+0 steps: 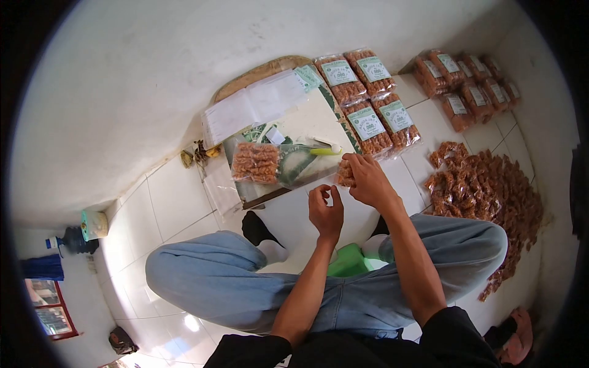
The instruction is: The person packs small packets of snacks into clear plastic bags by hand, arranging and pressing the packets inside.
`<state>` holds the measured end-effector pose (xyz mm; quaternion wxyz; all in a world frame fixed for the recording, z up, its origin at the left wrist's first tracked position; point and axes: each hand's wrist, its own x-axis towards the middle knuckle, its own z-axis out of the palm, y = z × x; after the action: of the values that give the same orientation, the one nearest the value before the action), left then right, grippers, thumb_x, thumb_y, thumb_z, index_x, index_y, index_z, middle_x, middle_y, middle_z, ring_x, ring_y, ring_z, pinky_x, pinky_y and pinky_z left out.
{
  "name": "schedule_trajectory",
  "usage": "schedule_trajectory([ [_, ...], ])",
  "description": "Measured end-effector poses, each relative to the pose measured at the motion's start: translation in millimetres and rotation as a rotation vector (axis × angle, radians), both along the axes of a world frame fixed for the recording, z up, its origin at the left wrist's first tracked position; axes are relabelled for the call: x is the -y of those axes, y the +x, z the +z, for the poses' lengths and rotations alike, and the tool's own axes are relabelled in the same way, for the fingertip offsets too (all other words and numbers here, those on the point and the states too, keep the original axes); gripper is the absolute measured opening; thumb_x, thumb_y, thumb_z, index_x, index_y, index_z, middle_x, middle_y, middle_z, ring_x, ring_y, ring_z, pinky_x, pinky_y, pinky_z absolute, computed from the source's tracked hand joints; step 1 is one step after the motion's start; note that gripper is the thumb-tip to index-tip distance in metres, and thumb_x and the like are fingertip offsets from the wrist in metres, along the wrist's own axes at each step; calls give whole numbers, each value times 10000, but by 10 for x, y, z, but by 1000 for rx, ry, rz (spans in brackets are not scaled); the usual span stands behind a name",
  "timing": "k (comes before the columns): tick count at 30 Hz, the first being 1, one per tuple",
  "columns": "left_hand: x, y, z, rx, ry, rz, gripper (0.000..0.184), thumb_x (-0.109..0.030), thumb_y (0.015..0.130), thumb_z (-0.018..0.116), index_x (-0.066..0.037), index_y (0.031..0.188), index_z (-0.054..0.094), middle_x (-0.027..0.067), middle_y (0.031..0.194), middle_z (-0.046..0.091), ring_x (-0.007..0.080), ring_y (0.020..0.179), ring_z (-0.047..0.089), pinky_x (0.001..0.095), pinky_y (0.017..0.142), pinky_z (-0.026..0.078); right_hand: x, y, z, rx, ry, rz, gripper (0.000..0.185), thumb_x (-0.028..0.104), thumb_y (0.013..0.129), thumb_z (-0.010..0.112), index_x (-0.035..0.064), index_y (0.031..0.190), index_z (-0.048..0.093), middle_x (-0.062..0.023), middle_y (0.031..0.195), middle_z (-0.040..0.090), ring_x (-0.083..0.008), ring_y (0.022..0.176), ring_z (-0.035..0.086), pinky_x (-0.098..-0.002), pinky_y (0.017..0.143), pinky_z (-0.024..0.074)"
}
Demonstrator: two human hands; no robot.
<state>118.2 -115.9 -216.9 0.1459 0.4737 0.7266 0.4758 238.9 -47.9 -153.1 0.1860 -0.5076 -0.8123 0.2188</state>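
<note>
My right hand (370, 181) is closed on a small clear packet of brown crunchy snack (345, 174), just off the near right edge of the low table (300, 175). Left of it, my left hand (326, 211) has its fingers curled in close to the packet's plastic edge; what they pinch, if anything, is too small to make out. On the table lies a larger clear bag (254, 162) with rows of the same snack packets inside. A yellow-green handled tool (325, 151) rests behind it, beside a small white card (275, 135).
Flat plastic bags (245, 110) and green labels (308, 78) lie at the table's back. Labelled snack packs (368, 126) stand to the right, with more packs (469, 89) by the wall. A heap of small packets (491, 196) covers the right floor. A green stool (350, 260) is below me.
</note>
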Motion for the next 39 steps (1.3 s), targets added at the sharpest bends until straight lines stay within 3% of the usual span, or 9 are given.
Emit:
schedule_trajectory([
  [8, 41, 36, -84, 31, 43, 6, 120, -142, 859, 673, -71, 914, 593, 46, 787, 583, 176, 650, 534, 315, 605, 461, -97, -157, 39, -263, -71, -126, 661, 83, 667, 784, -27, 1226, 450, -195, 1070, 607, -339, 965, 609, -393, 835, 501],
  [11, 56, 42, -60, 72, 25, 14, 112, -137, 862, 666, -73, 918, 593, 40, 782, 590, 171, 658, 541, 309, 608, 461, -121, -196, 7, -527, -310, -291, 642, 98, 677, 803, -49, 1195, 453, -152, 999, 622, -253, 899, 628, -339, 749, 521],
  [13, 60, 45, -50, 81, 21, 8, 111, -139, 865, 661, -71, 918, 592, 40, 785, 597, 169, 652, 542, 309, 605, 460, -185, -167, -191, -689, -623, -490, 575, 121, 720, 778, 14, 1206, 490, -101, 1014, 648, -201, 832, 637, -322, 735, 513],
  [16, 54, 41, -42, 86, 57, -2, 106, -139, 870, 657, -72, 911, 587, 42, 777, 591, 175, 641, 542, 317, 601, 460, -215, -113, -333, -971, -981, -425, 392, 146, 787, 734, 50, 1130, 570, -69, 991, 656, -156, 818, 634, -291, 703, 508],
  [22, 76, 26, -26, 30, 44, -10, 98, -121, 877, 657, -77, 906, 574, 48, 795, 583, 195, 639, 546, 326, 596, 458, -158, -205, -305, -1179, -1315, -596, 195, 170, 821, 691, 79, 986, 637, -17, 851, 611, -141, 721, 553, -251, 602, 436],
  [25, 94, 36, -37, 37, 84, -1, 102, -114, 879, 658, -73, 912, 571, 51, 810, 582, 200, 645, 548, 326, 595, 457, -237, -178, -450, -1130, -1438, -503, 229, 199, 839, 686, 78, 1024, 629, -10, 856, 606, -125, 723, 544, -249, 574, 418],
  [28, 119, 43, -45, 64, 84, -8, 83, -87, 871, 641, -75, 922, 576, 66, 823, 585, 245, 711, 568, 350, 602, 455, -320, -247, -633, -1173, -1498, -469, 327, 227, 860, 706, 71, 1128, 602, -29, 938, 614, -144, 827, 599, -213, 490, 386],
  [32, 132, 4, -41, 79, 85, 4, 83, -70, 870, 636, -71, 923, 572, 73, 847, 585, 249, 726, 573, 353, 612, 460, -299, -413, -574, -1162, -1434, -339, 346, 261, 859, 701, 56, 1114, 591, -24, 898, 616, -99, 741, 537, -216, 510, 370],
  [39, 117, -39, -31, 84, 139, -4, 98, -38, 863, 626, -54, 933, 560, 83, 850, 577, 267, 763, 580, 368, 646, 468, -175, -508, -433, -702, -864, -138, 625, 216, 830, 754, 5, 1354, 486, -72, 967, 658, -130, 811, 612, -250, 648, 500],
])
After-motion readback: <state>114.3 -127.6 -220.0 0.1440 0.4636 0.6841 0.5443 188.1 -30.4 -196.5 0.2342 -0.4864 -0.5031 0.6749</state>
